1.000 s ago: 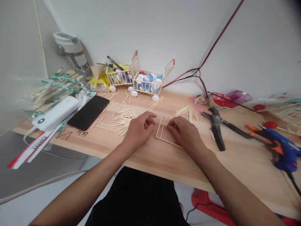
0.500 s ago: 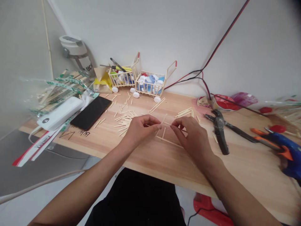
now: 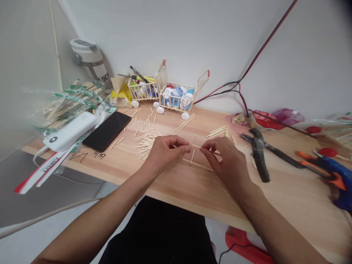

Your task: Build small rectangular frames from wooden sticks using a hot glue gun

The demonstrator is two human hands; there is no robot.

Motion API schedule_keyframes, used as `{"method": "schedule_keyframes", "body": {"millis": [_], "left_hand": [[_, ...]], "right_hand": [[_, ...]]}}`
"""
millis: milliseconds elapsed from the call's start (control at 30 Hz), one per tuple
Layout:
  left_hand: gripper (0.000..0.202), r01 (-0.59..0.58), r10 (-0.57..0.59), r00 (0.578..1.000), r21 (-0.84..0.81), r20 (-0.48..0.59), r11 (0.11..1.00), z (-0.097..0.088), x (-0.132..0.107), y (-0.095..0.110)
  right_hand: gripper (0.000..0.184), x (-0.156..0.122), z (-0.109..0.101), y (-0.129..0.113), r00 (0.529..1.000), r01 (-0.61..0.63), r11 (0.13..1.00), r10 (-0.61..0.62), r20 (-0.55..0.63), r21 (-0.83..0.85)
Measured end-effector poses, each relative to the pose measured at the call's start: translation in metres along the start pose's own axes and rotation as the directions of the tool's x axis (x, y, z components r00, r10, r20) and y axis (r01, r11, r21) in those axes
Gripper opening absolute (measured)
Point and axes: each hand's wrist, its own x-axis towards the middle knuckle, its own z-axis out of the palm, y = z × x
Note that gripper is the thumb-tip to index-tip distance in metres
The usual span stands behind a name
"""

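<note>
Head view: partial lettering "LUCK" on a grey flask (image 3: 92, 62), and handwritten marks (image 3: 99, 155), roughly "14/47", on the table (image 3: 275, 190). Between the hands, flat on the table, a partly built frame (image 3: 198, 165) of thin wooden sticks, just right of loose sticks (image 3: 145, 143). Pliers (image 3: 260, 156) and a glue gun (image 3: 330, 167) farther right. Left hand (image 3: 166, 154) and right hand (image 3: 224, 159) raised above the frame, forearms angled inward, fingertips in a narrow pinch on a short stick (image 3: 195, 146).
</note>
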Motion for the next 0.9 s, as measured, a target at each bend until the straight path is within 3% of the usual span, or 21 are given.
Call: {"method": "schedule_keyframes", "body": {"millis": [900], "left_hand": [[0.011,-0.007,0.007,1.0,0.092,0.0,0.996,0.0009,0.0003,0.002]], "right_hand": [[0.007,-0.0027,0.0059,0.0041,1.0,-0.011,1.0,0.011,0.007,0.022]]}}
